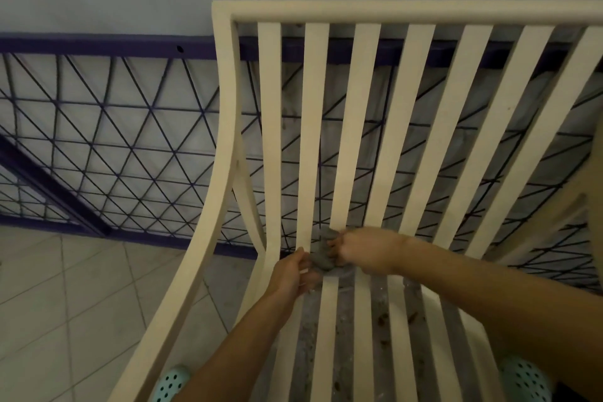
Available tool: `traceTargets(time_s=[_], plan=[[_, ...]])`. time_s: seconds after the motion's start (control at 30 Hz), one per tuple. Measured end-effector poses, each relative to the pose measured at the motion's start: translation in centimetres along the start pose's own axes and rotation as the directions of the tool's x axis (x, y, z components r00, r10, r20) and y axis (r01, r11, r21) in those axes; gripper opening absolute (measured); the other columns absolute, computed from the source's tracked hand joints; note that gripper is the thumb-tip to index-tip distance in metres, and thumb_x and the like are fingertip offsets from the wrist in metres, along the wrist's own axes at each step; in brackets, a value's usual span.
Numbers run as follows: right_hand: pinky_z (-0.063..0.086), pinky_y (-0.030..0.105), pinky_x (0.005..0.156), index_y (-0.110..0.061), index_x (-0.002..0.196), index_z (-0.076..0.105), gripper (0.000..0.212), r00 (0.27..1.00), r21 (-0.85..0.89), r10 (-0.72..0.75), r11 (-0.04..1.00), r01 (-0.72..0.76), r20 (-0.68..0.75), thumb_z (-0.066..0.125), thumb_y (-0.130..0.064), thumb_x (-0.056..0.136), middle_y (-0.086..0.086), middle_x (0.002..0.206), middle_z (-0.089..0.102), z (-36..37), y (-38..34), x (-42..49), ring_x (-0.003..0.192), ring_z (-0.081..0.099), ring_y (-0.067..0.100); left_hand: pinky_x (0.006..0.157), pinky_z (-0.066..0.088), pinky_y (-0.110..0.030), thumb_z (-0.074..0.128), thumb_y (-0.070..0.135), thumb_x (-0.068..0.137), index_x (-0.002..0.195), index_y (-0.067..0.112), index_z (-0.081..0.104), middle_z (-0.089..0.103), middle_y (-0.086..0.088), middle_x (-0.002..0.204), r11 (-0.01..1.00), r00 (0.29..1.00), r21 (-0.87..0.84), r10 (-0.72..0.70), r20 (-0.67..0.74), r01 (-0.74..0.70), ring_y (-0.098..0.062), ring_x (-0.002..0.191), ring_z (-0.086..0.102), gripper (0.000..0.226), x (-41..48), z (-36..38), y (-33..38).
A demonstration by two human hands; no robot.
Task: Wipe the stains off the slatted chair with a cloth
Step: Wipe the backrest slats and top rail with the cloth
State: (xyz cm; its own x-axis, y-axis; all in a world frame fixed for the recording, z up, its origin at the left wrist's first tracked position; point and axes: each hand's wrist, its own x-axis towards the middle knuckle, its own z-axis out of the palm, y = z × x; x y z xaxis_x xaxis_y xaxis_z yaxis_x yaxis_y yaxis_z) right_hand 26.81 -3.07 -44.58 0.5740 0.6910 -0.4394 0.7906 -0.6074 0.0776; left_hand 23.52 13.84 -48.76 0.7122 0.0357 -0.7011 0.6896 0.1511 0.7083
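A: How far along is the wiping?

B: Partway, I'd judge. The back of the slatted chair [359, 127] looks pale, but brown specks [381, 320] show between the seat slats.

A: And the cloth [321, 256]?

B: It is bunched at the seat's bend, gripped by the right hand [365, 251]. The left hand [292, 274] holds a slat [310, 140] just beside it.

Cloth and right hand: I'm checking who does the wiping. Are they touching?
Touching. The head view shows the right hand gripping the bunched grey cloth, with no gap between them.
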Motion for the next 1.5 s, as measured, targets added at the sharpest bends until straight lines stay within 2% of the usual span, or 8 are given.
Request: traceTargets(time_s=[0.23,0.37,0.57,0.7,0.97,1.1,1.3,1.5], plan=[[0.005,0.033,0.12,-0.016,0.13,0.061,0.041,0.966,-0.285,-0.025,0.957,-0.051,-0.258,0.054,-0.002,0.093,0.001,0.151,0.042,-9.6,6.3,-5.6,0.146,0.027,0.016,0.072,0.051,-0.034,0.041,0.033,0.103,0.102,0.014,0.063,0.068,-0.002,0.102,0.997,0.996,0.0,0.079,0.04,-0.079,-0.022,0.091,0.067,0.028,-2.8,0.6,2.4],[0.016,0.043,0.119,-0.018,0.119,0.068,0.045,0.9,-0.381,-0.039,0.913,-0.145,-0.435,0.071,0.001,0.079,0.001,0.142,0.054,-16.2,8.9,-9.5,0.14,0.04,0.019,0.074,0.052,-0.034,0.038,0.035,0.104,0.107,0.012,0.062,0.068,-0.003,0.108,0.99,0.986,0.025,0.135,0.102,-0.138,-0.024,0.099,0.067,0.033,-5.1,1.6,5.0],[0.039,0.038,0.112,-0.014,0.118,0.069,0.041,0.661,0.224,0.305,0.952,-0.206,-0.686,0.063,0.006,0.083,0.0,0.135,0.059,-19.5,6.0,-13.2,0.13,0.051,0.017,0.084,0.051,-0.037,0.04,0.031,0.103,0.121,0.012,0.062,0.07,-0.006,0.116,0.968,0.958,0.037,0.239,0.159,-0.248,-0.02,0.11,0.063,0.035,-9.4,1.4,7.5],[0.047,0.009,0.086,-0.016,0.121,0.068,0.039,0.686,0.763,0.543,0.646,0.028,-0.485,0.058,0.002,0.087,-0.01,0.112,0.068,-14.2,-2.7,-14.0,0.104,0.06,-0.005,0.084,0.055,-0.046,0.053,0.036,0.096,0.127,0.021,0.057,0.069,-0.002,0.117,0.96,0.906,-0.127,0.277,0.321,-0.248,-0.021,0.112,0.063,0.035,-13.5,1.4,6.7],[0.055,0.029,0.072,-0.011,0.095,0.06,0.015,0.504,0.977,0.858,-0.01,0.212,-0.1,0.071,-0.012,0.085,0.002,0.09,0.067,-2.5,-11.3,-13.4,0.087,0.065,0.017,0.078,0.057,-0.05,0.063,0.04,0.087,0.118,0.017,0.066,0.072,-0.009,0.112,0.986,0.91,-0.161,0.093,0.403,-0.029,-0.03,0.103,0.069,0.039,-17.1,1.7,-0.5],[0.049,0.019,0.063,0.001,0.082,0.056,0.018,0.434,0.971,0.901,-0.084,0.226,-0.023,0.074,-0.005,0.082,0.003,0.073,0.059,0.1,-13.0,-13.9,0.072,0.059,0.013,0.063,0.058,-0.035,0.066,0.029,0.09,0.116,0.013,0.065,0.075,-0.007,0.099,0.998,0.925,0.047,0.03,0.379,-0.051,-0.021,0.085,0.074,0.031,-17.3,2.6,-2.1],[0.053,0.015,0.079,-0.024,0.13,0.056,0.055,0.571,0.955,0.821,-0.183,0.232,0.019,0.077,-0.012,0.081,-0.011,0.123,0.056,3.1,-13.7,-12.4,0.11,0.057,0.006,0.048,0.049,-0.025,0.054,0.035,0.098,0.113,0.008,0.066,0.07,-0.008,0.091,0.976,0.961,0.215,-0.023,0.275,-0.038,-0.019,0.071,0.066,0.034,-14.4,3.5,-3.3],[0.053,0.018,0.077,-0.025,0.091,0.073,0.028,0.473,0.989,0.881,-0.051,0.137,-0.02,0.076,-0.001,0.077,-0.003,0.099,0.067,2.9,-11.1,-11.4,0.097,0.064,0.013,0.05,0.052,-0.029,0.057,0.038,0.096,0.113,0.009,0.066,0.071,-0.01,0.098,0.922,0.968,0.367,0.029,0.25,-0.122,-0.024,0.077,0.07,0.035,-10.9,3.6,-2.4]])
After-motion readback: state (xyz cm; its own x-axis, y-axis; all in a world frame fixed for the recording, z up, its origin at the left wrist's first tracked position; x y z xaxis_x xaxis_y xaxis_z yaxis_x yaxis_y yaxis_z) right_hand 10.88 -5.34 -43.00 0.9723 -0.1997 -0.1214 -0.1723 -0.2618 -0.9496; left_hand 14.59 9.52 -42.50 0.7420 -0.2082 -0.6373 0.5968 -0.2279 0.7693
